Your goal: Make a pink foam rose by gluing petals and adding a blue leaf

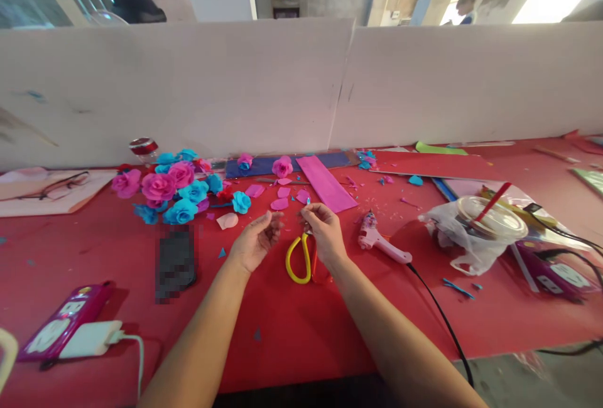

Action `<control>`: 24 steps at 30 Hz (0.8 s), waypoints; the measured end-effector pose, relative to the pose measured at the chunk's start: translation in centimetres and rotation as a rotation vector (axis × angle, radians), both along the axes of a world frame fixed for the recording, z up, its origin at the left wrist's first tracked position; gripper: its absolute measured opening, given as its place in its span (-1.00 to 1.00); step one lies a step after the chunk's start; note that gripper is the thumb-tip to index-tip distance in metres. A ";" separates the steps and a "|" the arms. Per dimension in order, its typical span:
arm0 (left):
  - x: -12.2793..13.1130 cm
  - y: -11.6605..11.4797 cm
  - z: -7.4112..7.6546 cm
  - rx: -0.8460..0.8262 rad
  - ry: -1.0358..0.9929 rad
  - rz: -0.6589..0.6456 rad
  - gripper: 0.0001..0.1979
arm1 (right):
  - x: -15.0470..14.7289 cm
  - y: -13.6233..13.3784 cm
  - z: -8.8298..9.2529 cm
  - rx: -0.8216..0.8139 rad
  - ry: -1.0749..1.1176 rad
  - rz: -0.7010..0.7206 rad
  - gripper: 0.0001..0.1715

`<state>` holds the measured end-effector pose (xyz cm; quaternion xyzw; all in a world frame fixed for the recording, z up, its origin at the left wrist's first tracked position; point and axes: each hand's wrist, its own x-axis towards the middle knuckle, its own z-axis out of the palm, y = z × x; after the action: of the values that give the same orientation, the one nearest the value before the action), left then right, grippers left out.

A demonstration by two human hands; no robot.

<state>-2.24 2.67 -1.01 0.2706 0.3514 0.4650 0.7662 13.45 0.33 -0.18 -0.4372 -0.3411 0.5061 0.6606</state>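
Observation:
My left hand [257, 241] hovers over the red table, palm inward, fingers loosely curled and apart, with nothing visible in it. Just right of it, the thumb and fingers of my right hand [326, 235] are pinched together. A tiny blue bit shows at those fingertips, too small to name. Under my right hand lie scissors with yellow and red handles [291, 263], their blades mostly hidden. Pink paper petals [279, 204] are scattered beyond my hands, beside a pink paper strip [327, 183]. A pink glue gun [384, 246] rests to the right.
Pink and blue paper flowers [181, 185] cluster at the left behind a black blurred object [176, 263]. A power strip [70, 320] with a white charger [89, 340] sits front left. At right stand a lidded cup [492, 216] in a plastic bag and another power strip [551, 273]. A white partition [188, 88] borders the back.

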 end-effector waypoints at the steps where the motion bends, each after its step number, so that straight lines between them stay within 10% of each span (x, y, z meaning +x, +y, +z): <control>1: -0.1 0.1 0.0 0.016 -0.024 0.047 -0.85 | -0.1 -0.1 0.0 -0.003 0.002 -0.005 -0.78; 13: 1.5 -0.3 -0.8 0.164 0.080 0.224 -0.74 | -1.9 -0.7 -0.9 -0.063 0.014 0.039 -0.74; 24: 0.8 -0.8 0.6 0.270 -0.105 0.149 -0.88 | -2.4 -1.4 -1.1 0.048 -0.633 0.201 -0.64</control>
<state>-1.42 1.90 -0.41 0.3199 0.2642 0.5769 0.7036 11.07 -1.05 -1.33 -0.5210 -0.5828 0.3995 0.4788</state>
